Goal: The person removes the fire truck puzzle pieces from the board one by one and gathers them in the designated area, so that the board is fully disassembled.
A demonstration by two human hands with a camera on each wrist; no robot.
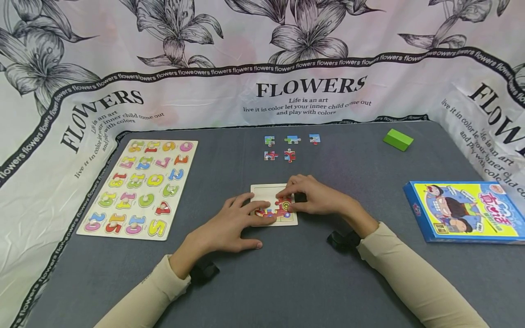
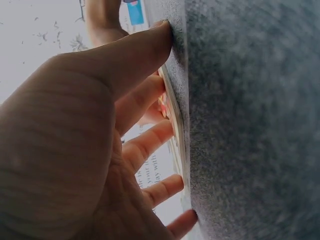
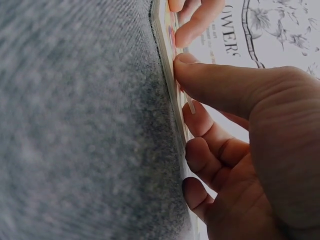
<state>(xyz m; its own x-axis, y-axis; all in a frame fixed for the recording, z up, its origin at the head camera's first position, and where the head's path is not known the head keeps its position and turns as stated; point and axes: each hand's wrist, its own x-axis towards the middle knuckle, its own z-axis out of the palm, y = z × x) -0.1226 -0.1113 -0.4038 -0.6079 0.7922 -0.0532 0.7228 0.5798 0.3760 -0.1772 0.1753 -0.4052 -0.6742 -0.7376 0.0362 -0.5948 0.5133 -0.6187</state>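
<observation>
So, the little puzzle board (image 1: 260, 192) lies on the grey surface (image 1: 262, 282), well in from the far edge. The left hand (image 1: 231, 223) is spread out, its fingers resting on the board's left side. The right hand (image 1: 313, 196) pinches a thin piece (image 3: 192, 106) between thumb and finger, and the piece looks tipped up a bit. I think the step is fitting that piece in. Next, it seems to need lining up, then a soft push till it sits flat. Five loose pieces (image 1: 290, 156) lie near the surface's far edge

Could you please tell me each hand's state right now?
Left hand: open, resting on the jigsaw board.
Right hand: pinching a jigsaw piece.
</observation>
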